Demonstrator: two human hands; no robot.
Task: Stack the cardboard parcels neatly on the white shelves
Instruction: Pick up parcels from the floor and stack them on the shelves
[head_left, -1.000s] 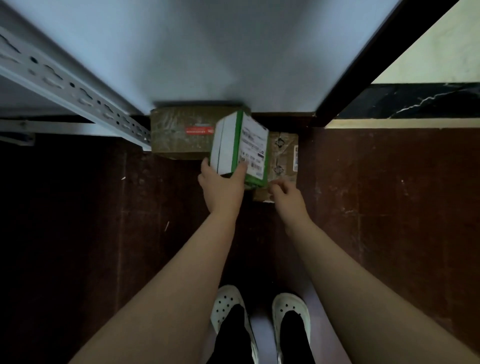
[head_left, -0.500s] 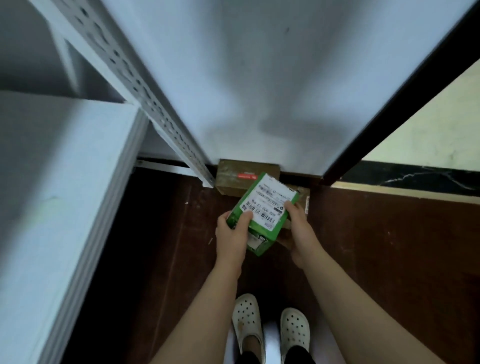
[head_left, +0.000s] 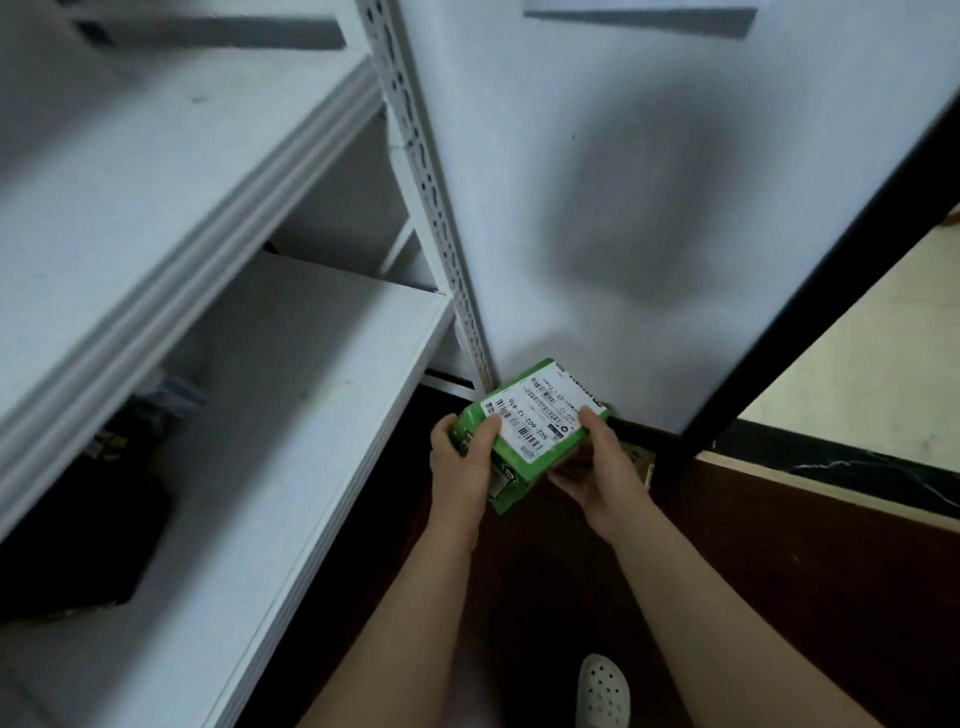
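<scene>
Moved: green parcel (head_left: 530, 431) raised off floor | I read left hand (head_left: 460, 470) and right hand (head_left: 597, 473) fingers clamped on opposite ends, label up | likely steadying it for white shelf (head_left: 322, 374) at left.

Green parcel (head_left: 524, 431) is now lifted away from the floor, label turned face up. My right hand (head_left: 597, 467), off it a second ago, now grips its right end; my left hand (head_left: 460, 467) shifts to the left end. White shelves (head_left: 311, 389) come into sight left of my hands.
</scene>
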